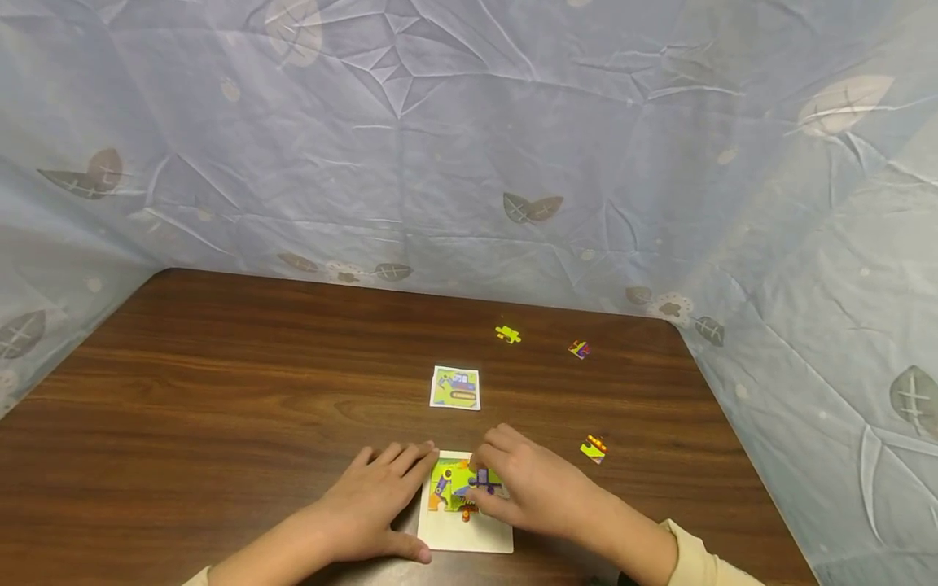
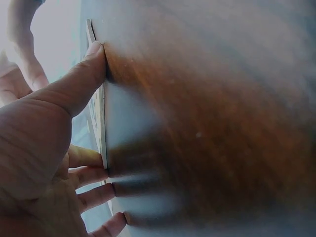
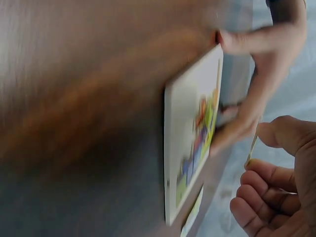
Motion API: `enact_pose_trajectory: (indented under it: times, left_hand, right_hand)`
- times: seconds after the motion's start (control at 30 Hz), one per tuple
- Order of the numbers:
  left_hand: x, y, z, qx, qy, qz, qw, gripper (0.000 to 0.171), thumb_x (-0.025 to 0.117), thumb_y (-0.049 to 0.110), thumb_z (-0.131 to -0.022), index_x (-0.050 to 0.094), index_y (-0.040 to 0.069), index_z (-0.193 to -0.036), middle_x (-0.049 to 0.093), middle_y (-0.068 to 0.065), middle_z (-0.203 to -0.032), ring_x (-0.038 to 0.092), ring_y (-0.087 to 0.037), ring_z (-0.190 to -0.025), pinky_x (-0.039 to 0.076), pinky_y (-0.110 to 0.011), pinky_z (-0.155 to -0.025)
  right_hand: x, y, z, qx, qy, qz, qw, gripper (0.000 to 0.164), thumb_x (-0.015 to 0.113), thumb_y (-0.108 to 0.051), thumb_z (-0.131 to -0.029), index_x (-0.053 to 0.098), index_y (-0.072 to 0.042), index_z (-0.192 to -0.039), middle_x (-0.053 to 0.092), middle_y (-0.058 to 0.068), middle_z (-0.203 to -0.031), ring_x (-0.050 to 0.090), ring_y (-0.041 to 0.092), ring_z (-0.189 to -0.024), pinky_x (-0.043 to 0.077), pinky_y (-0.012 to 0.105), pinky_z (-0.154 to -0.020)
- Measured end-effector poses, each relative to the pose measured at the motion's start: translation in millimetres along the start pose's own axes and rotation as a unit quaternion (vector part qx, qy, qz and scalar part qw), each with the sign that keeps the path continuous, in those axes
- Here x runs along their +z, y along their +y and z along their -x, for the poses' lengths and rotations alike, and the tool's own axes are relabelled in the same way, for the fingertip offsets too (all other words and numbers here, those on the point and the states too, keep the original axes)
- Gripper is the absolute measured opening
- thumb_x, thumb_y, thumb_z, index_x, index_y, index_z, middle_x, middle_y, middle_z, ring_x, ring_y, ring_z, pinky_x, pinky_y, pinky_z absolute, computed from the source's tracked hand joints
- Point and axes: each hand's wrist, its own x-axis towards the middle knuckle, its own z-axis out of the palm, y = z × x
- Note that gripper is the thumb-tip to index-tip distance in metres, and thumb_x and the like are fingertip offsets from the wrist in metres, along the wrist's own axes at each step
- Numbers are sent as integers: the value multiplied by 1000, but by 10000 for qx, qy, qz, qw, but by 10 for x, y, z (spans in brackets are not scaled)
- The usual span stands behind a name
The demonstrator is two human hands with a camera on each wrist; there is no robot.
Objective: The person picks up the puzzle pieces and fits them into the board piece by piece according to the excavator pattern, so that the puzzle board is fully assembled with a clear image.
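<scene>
Pinching a thin, flat, yellowish-edged puzzle piece (image 3: 252,148), the right hand (image 1: 522,482) is above a cream, square puzzle board (image 1: 469,534). Left of that grip, the left hand (image 1: 372,500), fingers spread, touches the board's edge

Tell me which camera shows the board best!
The head camera: it looks down on the board, so the colourful pieces show clearly, though the right hand hides part. The right wrist camera sees its top slanted and blurry. The left wrist camera mostly sees a thin edge, touched by the left hand.
</scene>
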Motion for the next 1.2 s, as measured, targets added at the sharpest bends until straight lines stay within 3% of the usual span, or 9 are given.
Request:
enact_pose_trajectory:
  times: [0.2,0.63,0.83,1.03,1.2]
  left_hand:
    - [-3,3,0,39,78,-67,9999,117,74,77,-75,38,6,-161,43,-12,-166,47,-32,-145,39,-68,-112]
    - [7,-18,-19,127,138,-48,9998,116,71,78,-76,38,6,-161,44,-12,-165,47,-31,-145,41,-65,-111]
    - [4,-11,-14,137,161,-73,9998,116,71,78,-76,38,6,-161,44,-12,-165,47,-31,-144,41,-64,-110]
    - [8,-14,-10,145,233,-124,9995,116,72,78,-76,39,6,-160,46,-11,-164,49,-31,-143,42,-64,-109]
    - [12,-15,1,136,199,-144,9996,116,72,78,-76,39,5,-160,46,-12,-164,49,-31,-143,42,-64,-109]
  right_hand:
    - [91,-135,9,-41,-248,-138,9996,22,72,-34,-100,71,-13,-107,64,-7,-102,53,0,-95,51,11,-79]
    - [308,-249,5,-360,-279,234,9987,21,71,-38,-99,70,-17,-99,57,-12,-94,53,-1,-93,47,9,-77]
    - [314,-280,-9,-355,-423,460,9974,24,68,-40,-101,72,-16,-102,62,-10,-100,55,0,-97,51,11,-81]
    - [331,-316,-17,-635,-190,982,9930,23,69,-39,-100,73,-16,-99,64,-9,-98,58,3,-94,53,15,-81]
    - [349,-357,-17,-814,-82,1146,9900,19,69,-36,-100,71,-18,-95,61,-11,-91,51,2,-85,49,14,-76]
